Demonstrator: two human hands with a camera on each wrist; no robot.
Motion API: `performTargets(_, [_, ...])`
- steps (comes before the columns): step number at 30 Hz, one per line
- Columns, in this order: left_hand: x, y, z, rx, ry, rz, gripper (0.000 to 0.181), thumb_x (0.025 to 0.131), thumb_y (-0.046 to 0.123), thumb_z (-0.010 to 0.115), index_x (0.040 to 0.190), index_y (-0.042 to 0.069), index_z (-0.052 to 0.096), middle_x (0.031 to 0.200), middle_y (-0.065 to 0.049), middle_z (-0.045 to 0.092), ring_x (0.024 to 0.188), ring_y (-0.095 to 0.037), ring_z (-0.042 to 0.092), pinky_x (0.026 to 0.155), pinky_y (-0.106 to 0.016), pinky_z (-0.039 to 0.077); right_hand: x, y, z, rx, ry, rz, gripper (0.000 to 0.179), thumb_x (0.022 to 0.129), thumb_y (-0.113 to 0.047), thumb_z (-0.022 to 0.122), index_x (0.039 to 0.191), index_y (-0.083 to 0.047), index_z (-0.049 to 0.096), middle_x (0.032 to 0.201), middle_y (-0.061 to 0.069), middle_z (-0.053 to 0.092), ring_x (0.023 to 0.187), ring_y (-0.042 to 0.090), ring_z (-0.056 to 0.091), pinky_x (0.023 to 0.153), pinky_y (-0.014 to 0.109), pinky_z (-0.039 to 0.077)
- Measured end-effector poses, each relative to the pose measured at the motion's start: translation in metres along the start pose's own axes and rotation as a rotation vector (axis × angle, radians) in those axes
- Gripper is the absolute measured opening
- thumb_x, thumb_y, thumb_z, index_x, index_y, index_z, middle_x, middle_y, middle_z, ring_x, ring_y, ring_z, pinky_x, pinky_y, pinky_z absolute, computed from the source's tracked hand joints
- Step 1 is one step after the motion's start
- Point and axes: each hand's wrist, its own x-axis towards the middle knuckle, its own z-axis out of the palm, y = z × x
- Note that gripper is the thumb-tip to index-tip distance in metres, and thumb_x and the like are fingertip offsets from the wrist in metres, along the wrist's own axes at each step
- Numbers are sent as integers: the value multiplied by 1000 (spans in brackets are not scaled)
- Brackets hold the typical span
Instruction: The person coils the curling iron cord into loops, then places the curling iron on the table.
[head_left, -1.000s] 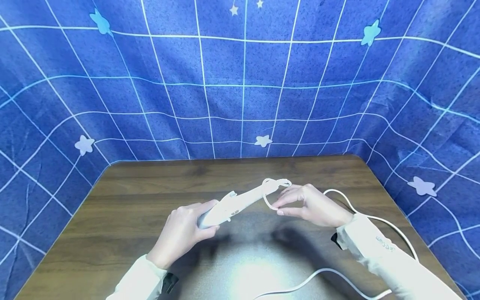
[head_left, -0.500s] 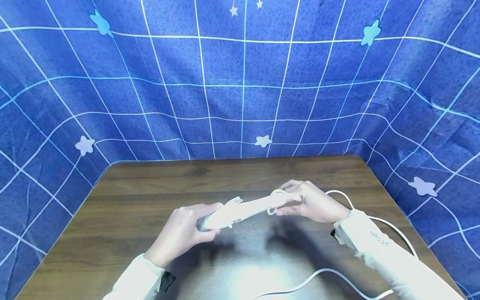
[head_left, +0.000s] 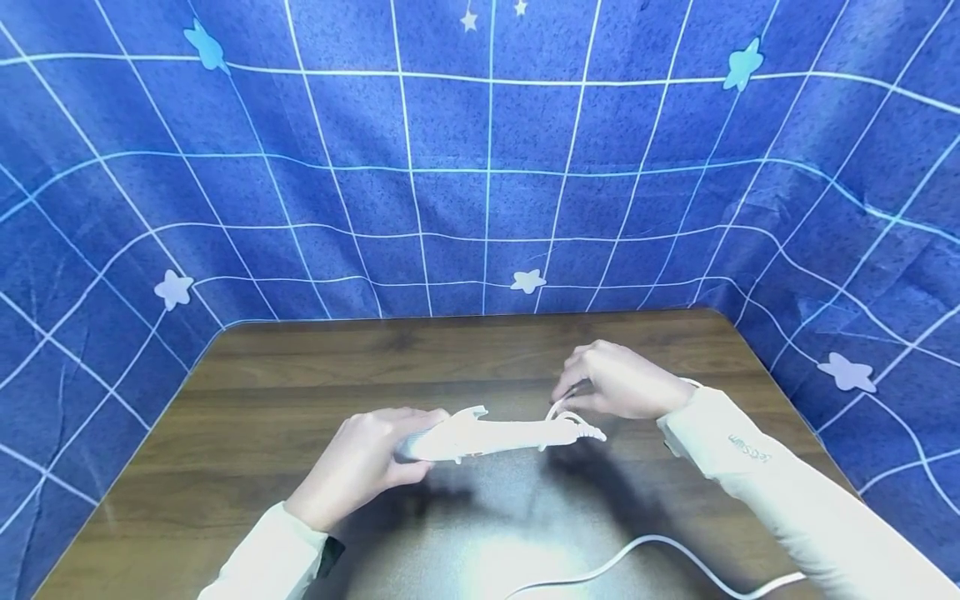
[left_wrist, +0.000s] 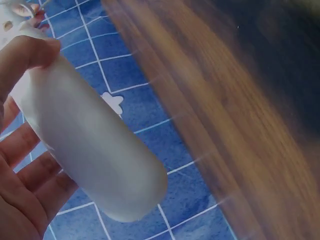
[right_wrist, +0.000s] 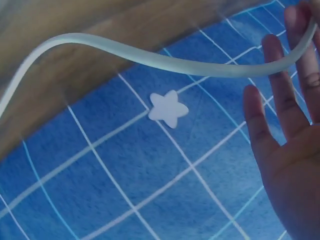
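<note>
In the head view a white corded hair curler (head_left: 487, 437) is held almost level above the table. My left hand (head_left: 367, 454) grips its thick end, thumb and fingers on either side. That rounded barrel (left_wrist: 100, 145) fills much of the left wrist view. At the thin handle end, a loop of white cord (head_left: 573, 418) lies around the handle beside the ribbed cord sleeve (head_left: 592, 432). My right hand (head_left: 611, 382) pinches the cord just above and behind the handle. In the right wrist view the cord (right_wrist: 165, 62) runs across to the fingers (right_wrist: 282, 95).
A slack length of cord (head_left: 645, 540) curves over the front of the brown wooden table (head_left: 300, 358). Behind and beside the table hangs a blue curtain (head_left: 450, 200) with white grid lines and stars.
The curler has swung from a slant to nearly level, its handle end lowering. My right hand has carried the cord up and behind the handle, after being at its front.
</note>
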Motion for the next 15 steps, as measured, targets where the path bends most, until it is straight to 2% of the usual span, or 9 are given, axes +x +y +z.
performTargets(3, [0, 1, 0, 52, 4, 22, 48, 66, 17, 87, 112, 21, 72, 99, 4, 76, 79, -11, 70, 61, -35, 56, 6, -4, -3, -97, 0, 4, 6, 82, -18, 83, 87, -20, 81, 78, -14, 67, 75, 7, 63, 71, 31, 52])
performTargets(7, [1, 1, 2, 112, 14, 56, 47, 64, 17, 86, 109, 20, 70, 92, 5, 75, 71, -11, 67, 56, -34, 55, 13, -9, -4, -180, 23, 5, 8, 79, -16, 85, 81, -19, 78, 75, -13, 67, 71, 7, 62, 68, 29, 51])
performTargets(11, [3, 1, 4, 152, 17, 64, 46, 62, 17, 86, 104, 20, 67, 85, 8, 72, 63, -9, 60, 51, -34, 52, 17, -14, -5, -223, 52, -4, 10, 78, -13, 84, 79, -19, 75, 73, -12, 65, 68, 9, 60, 71, 33, 50])
performTargets(15, [3, 3, 4, 170, 14, 44, 45, 62, 19, 87, 103, 19, 68, 82, 8, 71, 59, -9, 55, 48, -33, 48, 21, -20, -5, -267, 67, -3, 11, 78, -12, 82, 78, -20, 74, 73, -12, 64, 70, 10, 61, 77, 38, 51])
